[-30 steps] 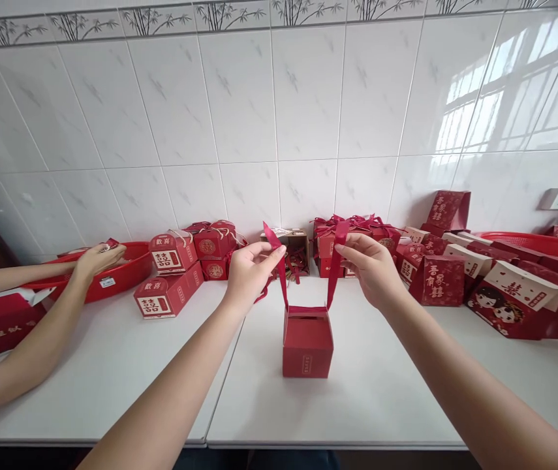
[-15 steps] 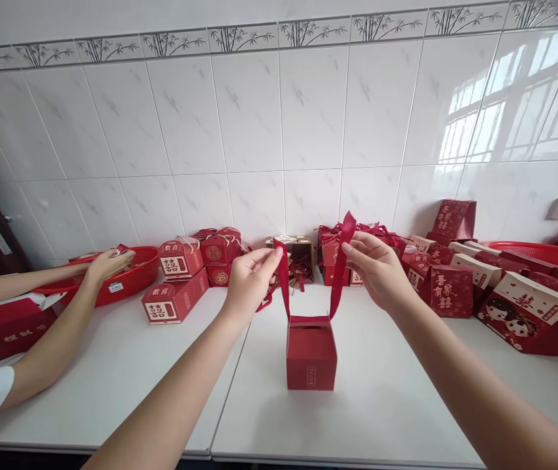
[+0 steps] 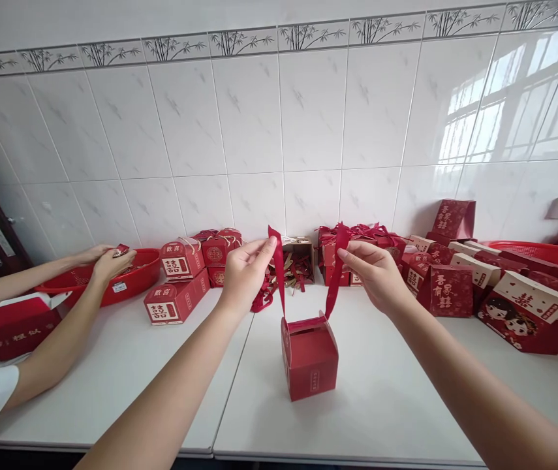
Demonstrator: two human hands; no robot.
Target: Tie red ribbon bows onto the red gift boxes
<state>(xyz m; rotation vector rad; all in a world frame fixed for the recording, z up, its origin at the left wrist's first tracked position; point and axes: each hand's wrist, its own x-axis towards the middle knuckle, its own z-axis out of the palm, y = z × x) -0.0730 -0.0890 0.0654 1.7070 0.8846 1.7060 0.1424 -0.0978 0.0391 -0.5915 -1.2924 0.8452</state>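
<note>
So your box (image 3: 314, 365) is dead ahead, below both hands and pretty much centred between them, over the bare bit of the table (image 3: 396, 398). Can't tell if the base is fully flat, the bottom edge slants a bit, so it's either turned or slightly tipped. No real long axis on it, it's close to a cube, but the top ridge runs side to side, roughly along the line between your hands. The ribbon (image 3: 280, 284) comes up from both ends of that ridge, one tail per hand, spreading a little as they rise.

Neither hand is clearly nearer. Your right hand (image 3: 371, 274) maybe has its fingertips a hair closer to being over the box, but I wouldn't swear to it. It's pinching its tail thumb to finger, no gap that I can see. Your left hand (image 3: 245, 274) has the same pinch on the other tail. Ends poke up past both grips, other fingers loosely curled, forearms angling in from the bottom corners, hands about level.
</note>
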